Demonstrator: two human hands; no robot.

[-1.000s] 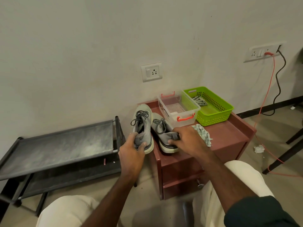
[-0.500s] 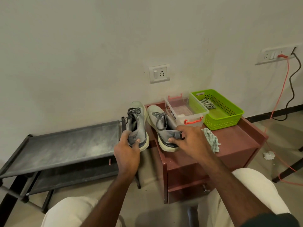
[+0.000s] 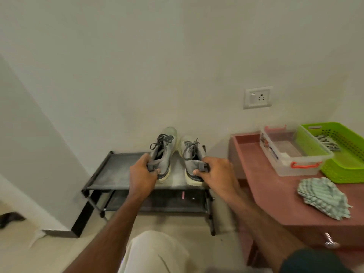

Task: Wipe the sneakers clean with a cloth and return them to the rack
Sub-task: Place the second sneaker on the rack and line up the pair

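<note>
Two grey sneakers with pale soles are over the top shelf of the black shoe rack (image 3: 116, 172), toes toward the wall. My left hand (image 3: 142, 175) grips the heel of the left sneaker (image 3: 164, 152). My right hand (image 3: 215, 173) grips the heel of the right sneaker (image 3: 192, 154). Whether the soles rest on the shelf I cannot tell. The striped green-and-white cloth (image 3: 324, 197) lies crumpled on the reddish cabinet (image 3: 269, 186) to the right, away from both hands.
On the cabinet stand a clear plastic box (image 3: 291, 152) with orange handles and a green basket (image 3: 342, 154). A wall socket (image 3: 258, 97) sits above. The rack has a lower shelf (image 3: 157, 201). A white wall corner juts out at the left.
Both hands have carried the sneakers left, off the cabinet and over the rack's top shelf. The view has swung left with them.
</note>
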